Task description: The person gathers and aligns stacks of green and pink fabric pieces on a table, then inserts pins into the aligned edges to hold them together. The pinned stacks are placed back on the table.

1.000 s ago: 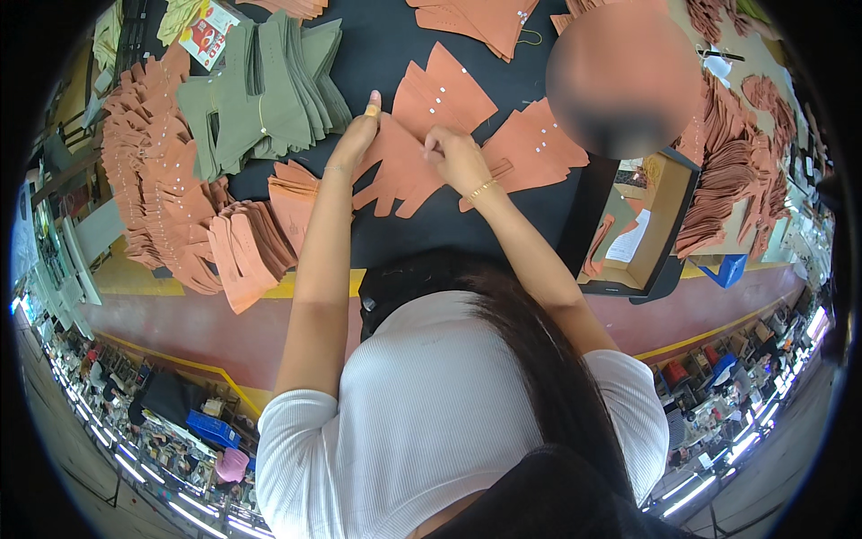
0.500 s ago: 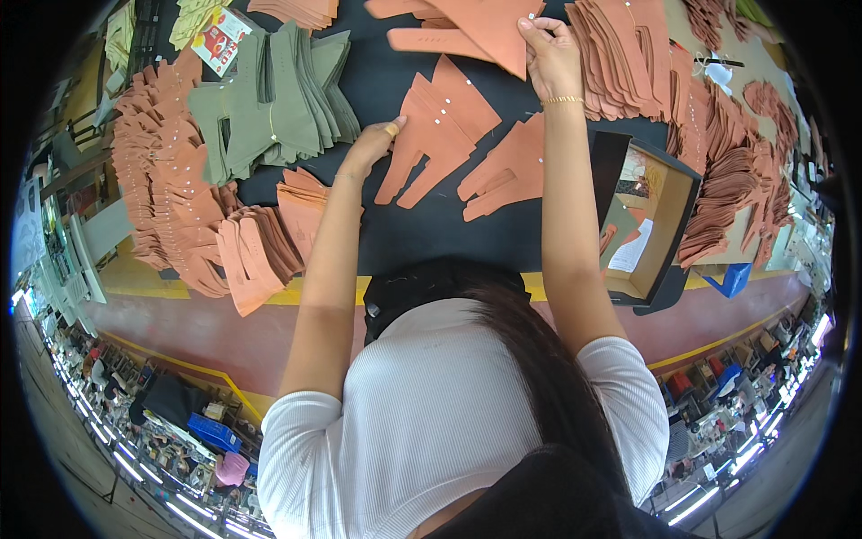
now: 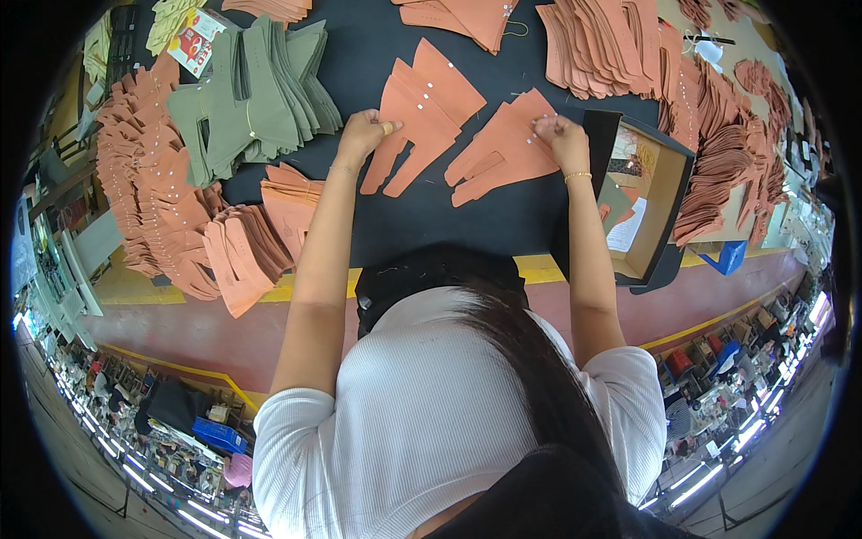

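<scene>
Two flat stacks of orange cut pieces of leather-like material lie side by side on the dark table. My left hand (image 3: 365, 136) has its fingers closed at the left edge of the left orange cut piece (image 3: 427, 101), the thumb, with a yellowish cover, against it. My right hand (image 3: 564, 142) pinches the right edge of the right orange cut piece (image 3: 507, 148). Small white dots mark both pieces, and each has long legs with a slot or gap between. More orange pieces (image 3: 462, 20) lie at the far edge, a loose thread beside them.
Left are green cut pieces (image 3: 256, 99) in a tied bundle, a printed small box (image 3: 197, 42) and fanned orange pieces (image 3: 153, 180). Orange bundles (image 3: 247, 256) sit near the front edge. An open black box (image 3: 669, 211) with scraps stands right, beside more orange stacks (image 3: 597, 45).
My right hand has let go of the far orange pieces and come down to the right-hand piece. My left hand stays at the left piece. The whole view has shifted slightly.
</scene>
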Available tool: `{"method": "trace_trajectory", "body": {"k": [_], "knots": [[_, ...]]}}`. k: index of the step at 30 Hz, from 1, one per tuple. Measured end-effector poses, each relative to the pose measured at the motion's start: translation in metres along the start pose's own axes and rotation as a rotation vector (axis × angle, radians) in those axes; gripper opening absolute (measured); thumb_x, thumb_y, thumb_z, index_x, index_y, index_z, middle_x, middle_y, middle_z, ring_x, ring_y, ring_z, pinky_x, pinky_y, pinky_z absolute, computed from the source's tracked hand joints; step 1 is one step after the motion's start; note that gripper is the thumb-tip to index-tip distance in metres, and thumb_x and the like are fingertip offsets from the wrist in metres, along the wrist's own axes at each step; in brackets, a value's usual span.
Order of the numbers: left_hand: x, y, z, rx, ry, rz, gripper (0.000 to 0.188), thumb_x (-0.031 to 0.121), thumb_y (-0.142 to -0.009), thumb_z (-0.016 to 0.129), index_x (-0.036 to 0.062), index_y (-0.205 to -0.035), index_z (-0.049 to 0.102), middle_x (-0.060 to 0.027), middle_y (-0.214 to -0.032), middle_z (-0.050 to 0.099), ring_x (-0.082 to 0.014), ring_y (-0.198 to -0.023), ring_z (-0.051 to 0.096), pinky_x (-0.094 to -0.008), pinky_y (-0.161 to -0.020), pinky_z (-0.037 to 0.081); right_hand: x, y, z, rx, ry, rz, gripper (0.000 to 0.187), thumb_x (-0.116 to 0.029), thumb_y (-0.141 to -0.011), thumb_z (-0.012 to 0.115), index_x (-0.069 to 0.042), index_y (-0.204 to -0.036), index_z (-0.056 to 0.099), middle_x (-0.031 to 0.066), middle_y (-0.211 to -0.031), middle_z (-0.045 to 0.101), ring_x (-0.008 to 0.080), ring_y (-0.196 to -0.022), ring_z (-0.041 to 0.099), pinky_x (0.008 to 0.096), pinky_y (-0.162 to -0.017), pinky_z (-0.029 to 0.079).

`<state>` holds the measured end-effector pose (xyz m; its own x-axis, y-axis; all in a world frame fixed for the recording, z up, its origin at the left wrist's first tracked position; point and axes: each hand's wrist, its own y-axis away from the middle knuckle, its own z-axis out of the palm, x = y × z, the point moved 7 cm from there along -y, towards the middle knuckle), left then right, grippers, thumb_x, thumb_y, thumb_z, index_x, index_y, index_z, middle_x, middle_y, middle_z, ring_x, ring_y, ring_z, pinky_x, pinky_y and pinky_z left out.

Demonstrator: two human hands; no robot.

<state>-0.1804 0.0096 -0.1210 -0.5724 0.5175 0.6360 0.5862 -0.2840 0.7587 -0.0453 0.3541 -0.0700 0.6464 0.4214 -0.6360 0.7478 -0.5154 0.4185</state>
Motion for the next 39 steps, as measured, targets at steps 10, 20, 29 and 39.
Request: {"method": "trace_trajectory", "body": {"k": [10,20,29,39], "knots": [[-0.005,-0.006,-0.001,0.082,-0.044,0.077,0.028,0.013,-0.082,0.073,-0.0055,-0.102,0.067,-0.0089,-0.09,0.068,-0.0141,-0.081,0.063,-0.0278,-0.073,0.05,0.013,0.024,0.019,0.028,0.22,-0.205,0.025,-0.013,-0.075,0.079,-0.001,-0.093,0.067,0.0095,-0.078,0.069,0.0242,-0.072,0.066,0.0336,-0.07,0.052],[-0.007,-0.006,-0.003,0.072,-0.067,0.054,0.026,0.012,-0.081,0.075,-0.0034,-0.101,0.068,-0.008,-0.093,0.069,-0.0136,-0.082,0.063,-0.027,-0.076,0.049,-0.041,0.04,0.013,-0.545,-0.03,-0.176,0.021,-0.011,-0.083,0.071,0.001,-0.101,0.068,0.0087,-0.082,0.069,0.0169,-0.078,0.065,0.0303,-0.076,0.051],[-0.012,-0.015,-0.009,-0.075,0.012,-0.05,0.024,0.015,-0.09,0.065,-0.0003,-0.109,0.067,-0.0073,-0.097,0.069,-0.0141,-0.086,0.063,-0.0273,-0.079,0.05,-0.119,0.037,0.102,-0.63,-0.267,-0.329,0.021,-0.014,-0.083,0.073,-0.002,-0.099,0.069,0.0066,-0.091,0.069,0.0163,-0.085,0.065,0.0308,-0.083,0.051],[-0.013,-0.016,-0.014,-0.182,-0.054,0.035,0.036,0.031,-0.098,0.058,0.0021,-0.118,0.066,-0.0057,-0.107,0.068,-0.0151,-0.098,0.062,-0.0293,-0.089,0.049,-0.104,0.013,0.158,-0.208,0.123,-0.077,0.027,-0.016,-0.074,0.079,-0.005,-0.096,0.068,0.0106,-0.089,0.072,0.0238,-0.088,0.069,0.0355,-0.079,0.053]]}}
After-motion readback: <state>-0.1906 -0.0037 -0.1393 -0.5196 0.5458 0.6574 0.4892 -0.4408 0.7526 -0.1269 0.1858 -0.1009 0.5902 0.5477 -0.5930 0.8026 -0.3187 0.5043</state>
